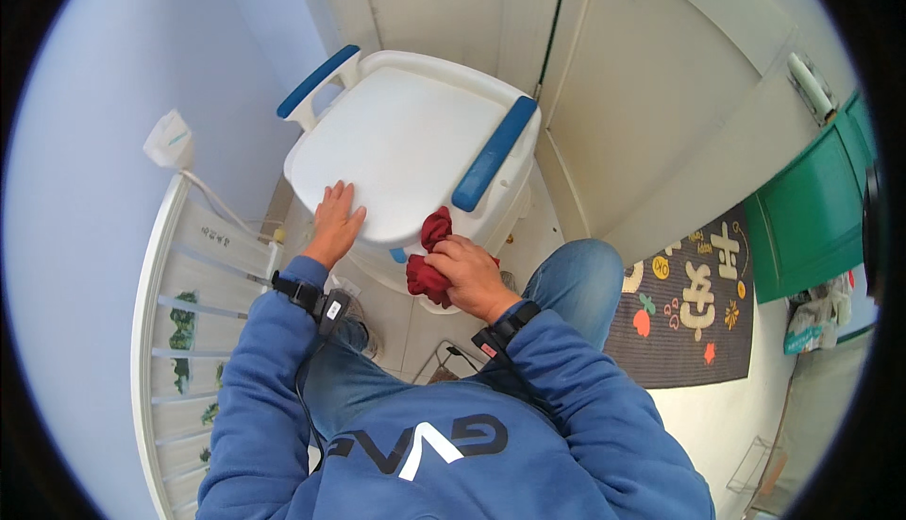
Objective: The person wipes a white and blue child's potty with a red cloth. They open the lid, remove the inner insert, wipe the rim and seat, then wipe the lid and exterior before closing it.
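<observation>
In front of me stands a white plastic chair (pixel 406 128) with a broad flat lid; it looks like a commode chair. Blue pads top its left armrest (pixel 319 81) and right armrest (pixel 494 154). My left hand (pixel 337 224) is open, its fingers resting flat on the lid's near left edge. A crumpled dark red cloth (pixel 430 277) is bunched in my right hand (pixel 464 273), against the near right edge of the chair. Part of the cloth sticks up past my thumb, and my palm hides the rest.
A white slatted rack (pixel 156 322) with green leaf pictures runs along the left wall. To its rear is a small white box on a cord (pixel 172 141). On the right lie a dark patterned mat (pixel 694 317) and a green cabinet (pixel 802 213). Pale panels (pixel 651 95) enclose the back.
</observation>
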The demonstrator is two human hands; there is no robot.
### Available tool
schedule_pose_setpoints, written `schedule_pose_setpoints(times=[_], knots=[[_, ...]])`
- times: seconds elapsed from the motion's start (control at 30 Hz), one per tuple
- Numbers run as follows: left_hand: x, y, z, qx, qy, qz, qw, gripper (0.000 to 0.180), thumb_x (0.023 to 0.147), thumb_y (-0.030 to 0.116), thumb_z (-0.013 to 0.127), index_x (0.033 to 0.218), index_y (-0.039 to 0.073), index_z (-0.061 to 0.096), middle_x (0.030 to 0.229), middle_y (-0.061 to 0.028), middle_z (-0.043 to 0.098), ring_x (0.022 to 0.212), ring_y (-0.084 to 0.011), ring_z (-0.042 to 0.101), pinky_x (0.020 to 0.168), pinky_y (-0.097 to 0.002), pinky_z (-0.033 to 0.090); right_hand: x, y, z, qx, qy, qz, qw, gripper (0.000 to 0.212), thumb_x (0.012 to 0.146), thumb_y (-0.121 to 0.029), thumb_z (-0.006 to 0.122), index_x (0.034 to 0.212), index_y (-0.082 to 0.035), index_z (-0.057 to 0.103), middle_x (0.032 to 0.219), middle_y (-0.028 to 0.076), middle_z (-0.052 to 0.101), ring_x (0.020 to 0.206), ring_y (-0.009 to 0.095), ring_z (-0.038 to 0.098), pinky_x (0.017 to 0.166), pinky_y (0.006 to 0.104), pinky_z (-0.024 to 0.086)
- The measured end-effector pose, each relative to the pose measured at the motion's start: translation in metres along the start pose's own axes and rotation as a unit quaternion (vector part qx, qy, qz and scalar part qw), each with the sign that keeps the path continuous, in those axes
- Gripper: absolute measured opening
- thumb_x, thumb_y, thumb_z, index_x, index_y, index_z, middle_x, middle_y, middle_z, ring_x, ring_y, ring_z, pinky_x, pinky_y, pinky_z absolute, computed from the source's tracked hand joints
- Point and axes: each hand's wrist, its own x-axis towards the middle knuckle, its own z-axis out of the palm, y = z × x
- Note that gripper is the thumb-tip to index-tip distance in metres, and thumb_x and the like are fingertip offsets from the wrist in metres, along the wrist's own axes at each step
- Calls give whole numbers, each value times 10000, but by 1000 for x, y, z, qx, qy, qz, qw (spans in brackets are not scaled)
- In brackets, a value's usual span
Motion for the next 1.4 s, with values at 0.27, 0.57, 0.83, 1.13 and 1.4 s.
schedule_pose_setpoints(times=[0.27,0.57,0.83,1.13,1.4], knots=[[-6,15,0,58,-16,-10,998,731,945,439,586,1550,93,367,1646,-221,214,1537,-403,118,1210,-572,96,-16,68,-14,31,115,220,968,332,727,34,638,1020,-108,704,1061,102,685,1025,347,630,893,398,513],[5,14,-4,53,-4,-1,999,706,936,440,597,1526,102,408,1621,-239,260,1507,-431,196,1183,-594,167,-4,128,-45,564,351,385,641,441,829,98,539,1261,11,564,1079,146,685,916,283,694,769,379,575],[7,50,0,150,6,-48,988,690,970,475,532,1554,145,367,1636,-228,232,1516,-437,164,1155,-668,142,75,156,-43,-31,185,489,852,451,799,-294,773,1177,-77,654,1120,234,690,1007,412,666,872,469,539],[5,47,2,163,-6,-50,985,687,984,464,512,1570,148,340,1651,-220,200,1523,-435,146,1161,-666,120,49,111,-43,71,83,437,893,446,782,-264,770,1155,-65,628,1090,217,680,1050,425,648,889,485,522],[4,46,4,169,12,-28,985,689,987,478,509,1567,144,347,1641,-221,232,1514,-443,173,1156,-669,131,88,151,-50,14,199,512,836,457,808,-316,768,1148,-53,611,1132,218,657,1046,408,653,879,484,531]])
